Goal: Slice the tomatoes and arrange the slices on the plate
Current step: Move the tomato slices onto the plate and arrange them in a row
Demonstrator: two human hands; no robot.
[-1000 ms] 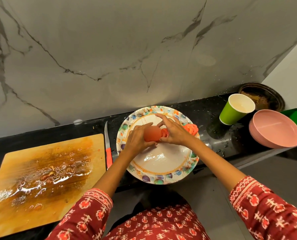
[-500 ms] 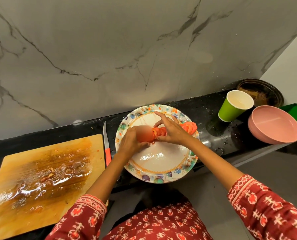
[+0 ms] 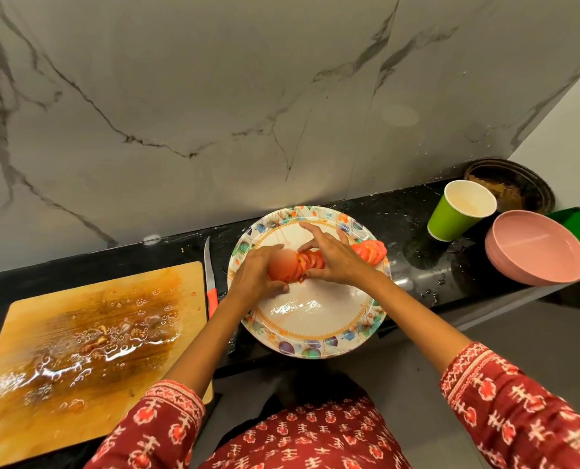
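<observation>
While your left hand [image 3: 253, 277] cups the sliced tomato [image 3: 293, 267] over the plate [image 3: 315, 343], your right hand [image 3: 336, 262] pinches its slices.

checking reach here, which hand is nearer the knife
Left. The left hand holds the tomato beside the knife; the right hand is farther over the plate.

1. I saw the sliced tomato [image 3: 293, 267] as a row of red-orange slices pressed together on edge, lying sideways across the plate's far half.
2. More tomato slices [image 3: 371, 252] lay fanned and overlapping by the right rim.
3. The plate [image 3: 315, 336], white with a colourful patterned border, sat flat on the black counter, its centre wet.
</observation>
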